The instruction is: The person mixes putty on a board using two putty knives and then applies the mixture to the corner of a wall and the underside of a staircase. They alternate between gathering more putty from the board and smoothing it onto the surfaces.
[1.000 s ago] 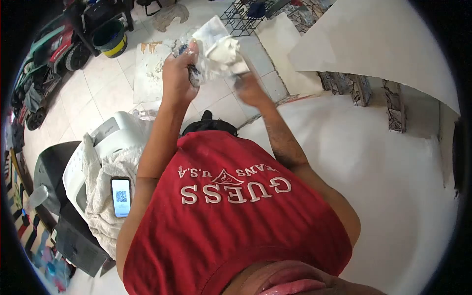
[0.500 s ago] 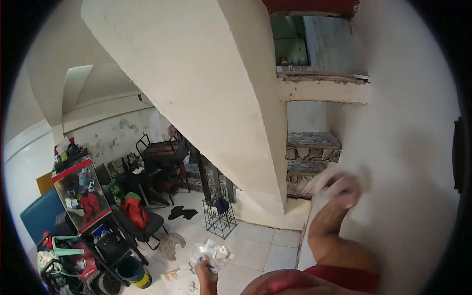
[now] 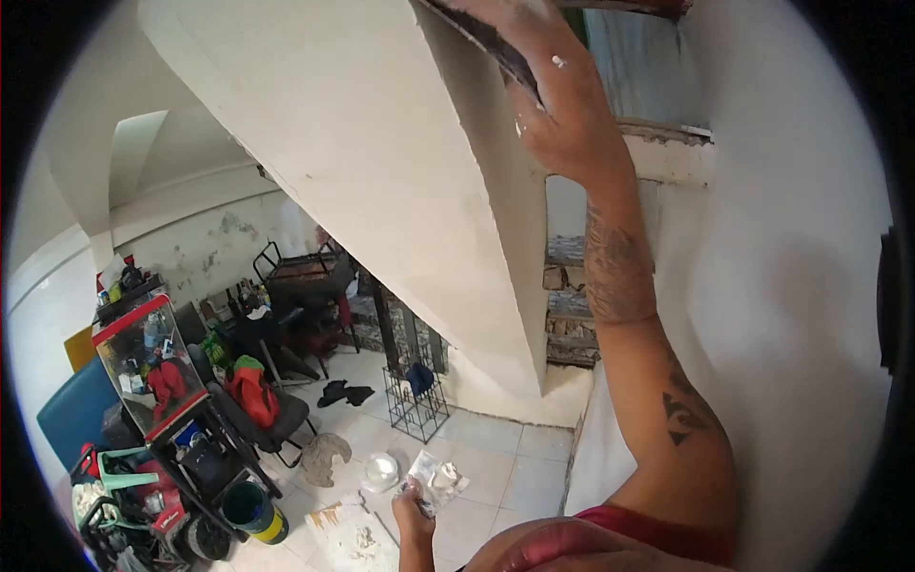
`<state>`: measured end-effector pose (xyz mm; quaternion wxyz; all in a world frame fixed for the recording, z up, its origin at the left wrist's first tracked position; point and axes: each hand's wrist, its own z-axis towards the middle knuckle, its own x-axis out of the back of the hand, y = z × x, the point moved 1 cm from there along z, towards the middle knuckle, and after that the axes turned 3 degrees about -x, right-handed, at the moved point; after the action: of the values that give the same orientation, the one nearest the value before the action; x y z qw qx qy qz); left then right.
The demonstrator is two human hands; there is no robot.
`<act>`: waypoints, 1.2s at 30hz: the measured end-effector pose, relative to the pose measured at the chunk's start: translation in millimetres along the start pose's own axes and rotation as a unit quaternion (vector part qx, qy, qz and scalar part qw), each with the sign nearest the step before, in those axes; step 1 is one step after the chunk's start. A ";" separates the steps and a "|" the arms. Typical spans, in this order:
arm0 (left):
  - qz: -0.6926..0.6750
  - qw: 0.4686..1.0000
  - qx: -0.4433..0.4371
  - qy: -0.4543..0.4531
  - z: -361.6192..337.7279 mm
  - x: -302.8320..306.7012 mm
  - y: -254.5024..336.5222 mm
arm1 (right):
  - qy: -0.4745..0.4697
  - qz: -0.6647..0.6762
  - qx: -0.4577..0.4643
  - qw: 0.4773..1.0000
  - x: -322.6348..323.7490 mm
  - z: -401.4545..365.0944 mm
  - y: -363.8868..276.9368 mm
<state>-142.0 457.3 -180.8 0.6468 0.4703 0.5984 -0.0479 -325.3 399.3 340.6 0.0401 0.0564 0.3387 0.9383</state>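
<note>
My right hand is raised at the top, closed around a dark flat piece held against the side edge of the sloping cream stair underside. White specks cling to that hand, and some of its fingers run out of view at the top. Low in the middle, my left hand grips a pale flat sheet carrying a lump of white paste. Beyond it on the floor stands a round whitish container. A paste-stained white board lies beside my left hand.
A plain wall rises close on my right. Stone-faced steps show behind my right arm. A wire rack, a dark bin, a chair with a red item and a red-framed glass case stand to the left.
My right hand has swung up from beside the right wall to the stair's edge, where the dark piece now shows. My left hand has shifted slightly right with the sheet, uncovering the round container.
</note>
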 end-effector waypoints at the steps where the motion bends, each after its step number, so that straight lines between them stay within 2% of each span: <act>1: -0.005 1.000 0.001 0.007 1.2 3.1 -0.3 | 0.000 0.018 0.004 1.000 -5.0 -4.3 3.8; 3: -0.012 1.000 0.002 0.022 6.2 9.3 -1.3 | 0.008 0.022 0.012 1.000 -11.3 -17.3 8.3; 8: -0.008 0.999 0.003 0.049 12.4 12.8 -4.4 | 0.017 -0.068 0.045 0.997 -19.3 -56.2 14.5; 12: -0.003 1.000 0.016 0.021 27.9 32.5 -17.4 | 0.020 -0.052 -0.003 0.998 -32.1 -84.8 11.4; 13: 0.005 0.999 0.029 0.021 10.6 10.3 -5.8 | 0.014 -0.053 -0.012 0.998 -33.3 -91.2 8.4; 16: 0.012 0.999 0.050 0.008 16.5 23.7 -14.0 | 0.009 -0.051 -0.025 0.998 -37.2 -109.3 1.3; 17: -0.001 0.997 0.061 0.036 16.7 24.2 -17.0 | 0.009 -0.050 -0.027 0.998 -38.6 -115.0 -0.1; 20: 0.018 0.997 0.071 0.032 16.6 23.7 -20.9 | -0.002 -0.041 -0.070 0.997 -43.0 -134.2 -4.4; 23: 0.016 0.996 0.079 0.038 15.2 19.6 -18.9 | -0.030 -0.049 -0.071 0.996 -43.2 -145.2 -7.6; 26: 0.014 0.997 0.066 0.025 19.9 21.1 -19.2 | -0.015 -0.016 -0.081 0.996 -46.3 -157.4 -11.3; 29: 0.016 0.998 0.059 0.012 17.3 16.8 -15.9 | -0.052 -0.009 -0.098 0.994 -42.5 -176.0 -10.3; 31: 0.031 0.998 0.052 0.000 13.1 13.5 -10.8 | -0.102 0.026 -0.132 0.986 -17.2 -193.8 -19.5; 33: 0.079 0.996 0.031 0.006 18.1 -1.0 4.4 | -0.069 0.128 -0.201 0.969 -20.5 -214.4 -30.4; 34: 0.110 0.991 0.036 0.064 -0.4 8.2 4.5 | -0.037 0.242 -0.277 0.929 -39.3 -244.5 -51.3; 36: 0.146 0.984 0.007 0.106 -1.5 7.1 5.2 | 0.045 0.394 -0.413 0.820 -62.9 -303.3 -95.1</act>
<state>-137.8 464.8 -183.4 0.5761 0.5595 0.5886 0.0928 -299.8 273.8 43.0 -0.3284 0.1212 -0.1306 0.9276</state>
